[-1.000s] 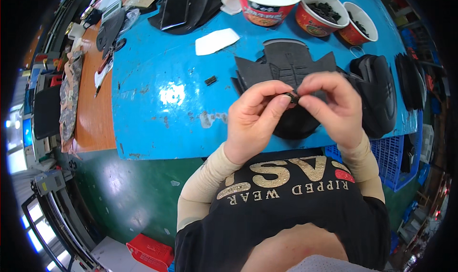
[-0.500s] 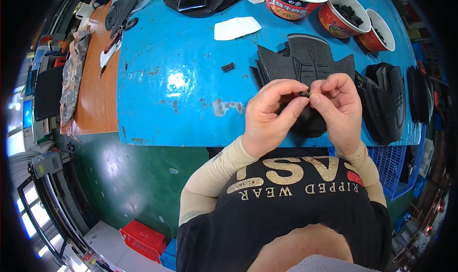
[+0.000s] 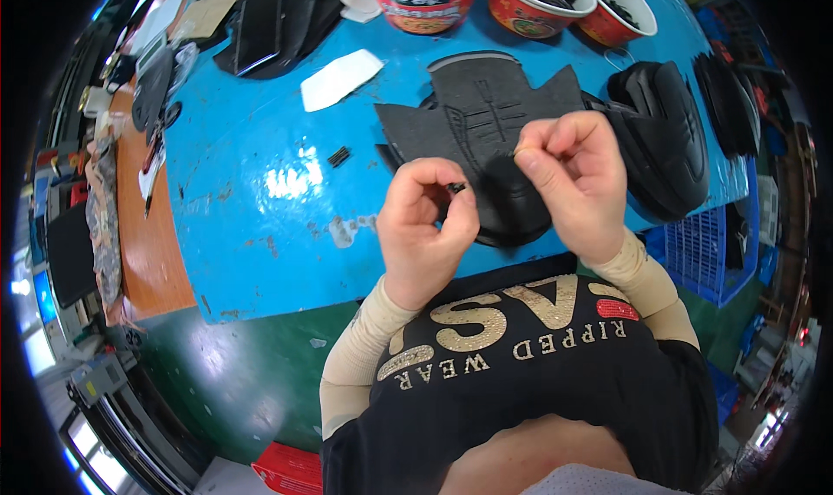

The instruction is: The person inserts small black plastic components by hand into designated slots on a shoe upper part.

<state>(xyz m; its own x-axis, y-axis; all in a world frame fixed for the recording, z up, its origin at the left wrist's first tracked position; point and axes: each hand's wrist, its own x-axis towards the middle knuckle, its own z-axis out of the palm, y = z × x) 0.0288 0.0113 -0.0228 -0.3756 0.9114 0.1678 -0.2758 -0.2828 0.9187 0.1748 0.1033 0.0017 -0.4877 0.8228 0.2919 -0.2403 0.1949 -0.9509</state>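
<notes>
My left hand (image 3: 423, 235) pinches a small dark piece (image 3: 455, 188) between thumb and forefinger. A short way to the right and slightly higher, my right hand (image 3: 580, 187) has its thumb and fingertips pressed together. Whatever they hold is too small to make out. Under and between both hands lies a stack of black moulded pads (image 3: 486, 104) with pointed side flaps and pressed line patterns, partly covered by the right hand. A small bundle of short black strips (image 3: 338, 157) rests on the blue tabletop (image 3: 252, 243) left of the pads.
More black moulded pads (image 3: 664, 148) are stacked at the right. Paper tubs, two (image 3: 529, 18) (image 3: 616, 31) with black pieces inside, stand behind. White paper (image 3: 341, 80) and a phone (image 3: 259, 31) are at the back left. A blue basket (image 3: 711, 252) stands below the table's right side.
My hands, fingertips together before, have drawn apart, the left one holding the small dark piece. The whole view has also shifted and turned, so the table sits further left.
</notes>
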